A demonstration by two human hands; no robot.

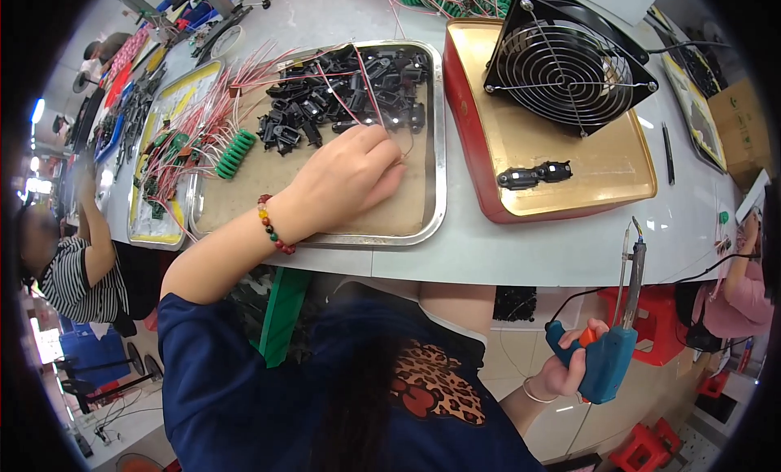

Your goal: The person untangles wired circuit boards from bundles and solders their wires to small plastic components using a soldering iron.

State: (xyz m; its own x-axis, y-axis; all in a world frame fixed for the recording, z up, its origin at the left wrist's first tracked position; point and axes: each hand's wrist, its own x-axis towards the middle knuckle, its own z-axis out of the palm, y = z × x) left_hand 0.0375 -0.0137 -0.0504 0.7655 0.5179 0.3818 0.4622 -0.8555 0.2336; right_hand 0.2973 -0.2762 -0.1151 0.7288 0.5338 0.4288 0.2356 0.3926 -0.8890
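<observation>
My left hand (354,175), wearing a beaded bracelet, is over a metal tray (436,171). Its fingers are closed on thin red and white wires (368,85); the fingertips are partly hidden. Just beyond it, many small black plastic housings (305,106) lie heaped in the tray. My right hand (569,366) grips a blue soldering gun (612,362) with an orange trigger, out past the table's front edge at the right. The gun's metal tip points upward, touching nothing.
A black fan with a wire guard (569,77) stands on a red and gold tin (586,191), beside two black housings (534,175). Left lie wired green circuit boards (167,146) and a green coil (236,154). A black pen-like tool (668,153) lies right. Other people sit on both sides.
</observation>
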